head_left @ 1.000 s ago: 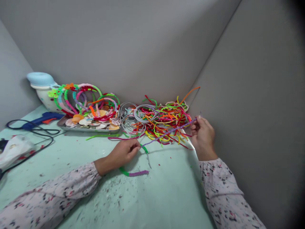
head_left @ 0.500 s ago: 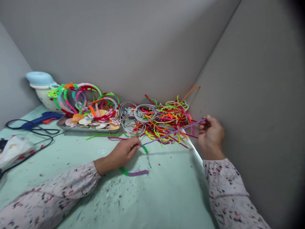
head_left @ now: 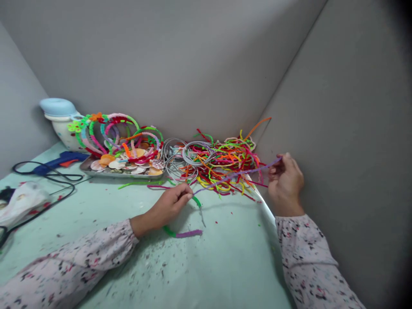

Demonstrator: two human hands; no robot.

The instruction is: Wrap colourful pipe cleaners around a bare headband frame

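My left hand (head_left: 170, 204) rests on the pale green table (head_left: 225, 262), fingers pinched on a headband (head_left: 185, 216) partly wrapped in green and purple pipe cleaner. A purple pipe cleaner (head_left: 236, 176) stretches taut from that pinch up to my right hand (head_left: 286, 183), which is closed on its far end close to the right wall. Behind the strand lies a tangled pile of coloured pipe cleaners (head_left: 227, 165).
A metal tray (head_left: 124, 169) with shells and wrapped headbands (head_left: 111, 135) sits at the back left, bare grey headbands (head_left: 180, 159) beside it. Farther left are a blue glue gun (head_left: 54, 162) with black cord, a white pot with a blue lid (head_left: 61, 120), and a plastic bag (head_left: 19, 201). Grey walls close in behind and right.
My right hand has moved right and slightly up toward the wall, pulling the purple pipe cleaner longer and taut. My left hand stays pinched in place.
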